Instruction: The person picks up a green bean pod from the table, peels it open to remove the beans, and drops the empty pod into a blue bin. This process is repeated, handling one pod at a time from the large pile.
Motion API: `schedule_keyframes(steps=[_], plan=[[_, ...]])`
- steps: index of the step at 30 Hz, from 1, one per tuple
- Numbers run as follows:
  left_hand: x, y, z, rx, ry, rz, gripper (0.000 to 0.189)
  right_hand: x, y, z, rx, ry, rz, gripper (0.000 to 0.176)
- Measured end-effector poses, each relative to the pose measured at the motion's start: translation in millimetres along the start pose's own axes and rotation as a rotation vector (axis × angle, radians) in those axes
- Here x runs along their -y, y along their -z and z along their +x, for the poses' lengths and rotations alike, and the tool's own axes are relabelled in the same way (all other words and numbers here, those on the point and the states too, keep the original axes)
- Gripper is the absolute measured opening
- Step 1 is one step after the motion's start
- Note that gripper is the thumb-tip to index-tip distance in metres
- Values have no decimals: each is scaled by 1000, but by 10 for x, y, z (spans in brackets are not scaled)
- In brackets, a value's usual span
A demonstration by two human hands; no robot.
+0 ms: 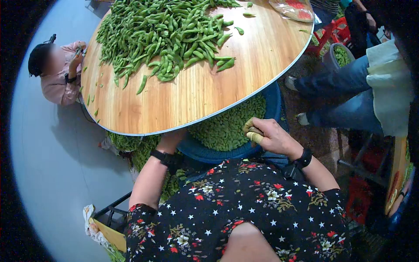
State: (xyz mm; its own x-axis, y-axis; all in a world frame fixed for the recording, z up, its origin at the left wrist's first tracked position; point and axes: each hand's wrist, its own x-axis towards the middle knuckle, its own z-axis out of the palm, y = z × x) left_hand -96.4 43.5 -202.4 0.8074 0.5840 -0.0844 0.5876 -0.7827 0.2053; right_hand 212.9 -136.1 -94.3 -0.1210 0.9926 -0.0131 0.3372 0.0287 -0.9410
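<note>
Head camera view, as I watch remotely: green pods (174,35) lie heaped over the far and left parts of a round wooden desk (196,98), with strays along its left edge and a clear bag (297,9) at its far right edge. Below the near edge, shelled beans (227,126) fill a blue tub (205,158), partly under the desktop. My right hand (267,134), thumb and finger wrapped in yellow, is clenched above the tub's right side; I cannot tell whether it grips anything. My left hand (174,136) reaches beneath the near edge beside the tub, its fingers hidden, its grasp unclear, near more greens (146,150). One person (61,74) is at the desk's left edge; another (349,91) stands right.
</note>
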Motion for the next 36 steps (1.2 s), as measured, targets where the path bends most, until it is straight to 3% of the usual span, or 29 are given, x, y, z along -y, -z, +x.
schedule_keyframes(steps=[15,18,36], plan=[[37,-238,288,-49,80,-90,47,130,-10,-22,38,-74,80,10],[38,-221,301,-48,76,-94,47,89,-10,-23,18,-4,54,10],[-147,-355,110,3,-19,-242,43,249,-24,-13,60,-117,50,11]])
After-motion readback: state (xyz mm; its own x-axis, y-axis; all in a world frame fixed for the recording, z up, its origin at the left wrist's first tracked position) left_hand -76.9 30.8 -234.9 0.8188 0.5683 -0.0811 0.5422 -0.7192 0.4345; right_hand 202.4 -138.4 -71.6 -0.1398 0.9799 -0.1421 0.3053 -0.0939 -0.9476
